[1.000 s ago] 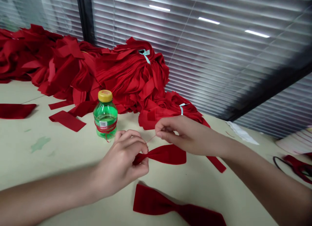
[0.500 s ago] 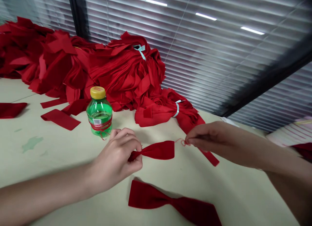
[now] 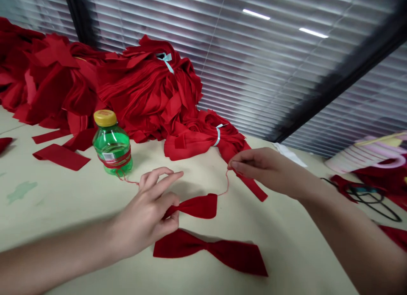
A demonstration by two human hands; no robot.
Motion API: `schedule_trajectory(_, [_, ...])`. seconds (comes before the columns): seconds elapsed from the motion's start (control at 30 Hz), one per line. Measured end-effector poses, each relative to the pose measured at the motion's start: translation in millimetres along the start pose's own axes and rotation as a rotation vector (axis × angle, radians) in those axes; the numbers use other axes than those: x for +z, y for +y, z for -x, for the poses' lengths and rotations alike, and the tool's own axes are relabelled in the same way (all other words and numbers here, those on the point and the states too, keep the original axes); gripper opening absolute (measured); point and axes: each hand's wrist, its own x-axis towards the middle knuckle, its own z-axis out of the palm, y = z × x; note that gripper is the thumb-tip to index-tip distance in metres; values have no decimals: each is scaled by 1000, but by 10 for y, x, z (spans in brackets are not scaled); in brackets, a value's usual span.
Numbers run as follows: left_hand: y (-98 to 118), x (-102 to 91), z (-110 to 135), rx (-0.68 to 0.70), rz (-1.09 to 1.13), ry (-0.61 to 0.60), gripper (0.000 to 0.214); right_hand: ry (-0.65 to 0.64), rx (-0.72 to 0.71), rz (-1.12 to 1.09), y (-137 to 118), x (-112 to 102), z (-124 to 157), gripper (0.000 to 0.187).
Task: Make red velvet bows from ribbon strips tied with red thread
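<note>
Red fabric (image 3: 200,206) sits gathered in a pinch of the left hand (image 3: 157,206); beyond its fingertips, the right hand (image 3: 254,163) pinches slack thread (image 3: 227,182). Best keep the waist squeezed while tensioning evenly; any wrap there is hard to see.

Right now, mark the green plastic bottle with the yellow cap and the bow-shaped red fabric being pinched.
Green plastic bottle (image 3: 115,148): head view, front of its body.
Bow-shaped red fabric (image 3: 197,207): head view, its flared end.

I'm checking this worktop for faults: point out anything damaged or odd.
A jagged pale green patch at left breaks the plain cream tabletop, left of the yellow-capped green plastic bottle; whether stain or wear, I cannot tell.
</note>
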Motion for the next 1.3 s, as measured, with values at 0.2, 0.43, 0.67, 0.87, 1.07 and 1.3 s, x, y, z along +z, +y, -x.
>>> schedule_trajectory(0.2, [532,6,-35,33,107,-82,14,49,-34,-37,19,-99,147,30])
schedule_trajectory(0.43, [784,113,-213,27,128,-61,12,83,-46,-60,67,-161,294,26])
schedule_trajectory(0.67, [620,345,-347,-175,200,-46,10,73,-115,-64,-158,56,324,21])
schedule_trajectory(0.87, [640,329,-291,-179,398,55,11,110,-195,-214,-302,339,376,19])
schedule_trajectory(1.07, [594,281,-305,-175,328,56,14,-40,-99,-605,-215,349,351,20])
schedule_trajectory(1.3, [546,293,-298,-193,265,49,12,-38,-69,-617,-140,392,321,21])
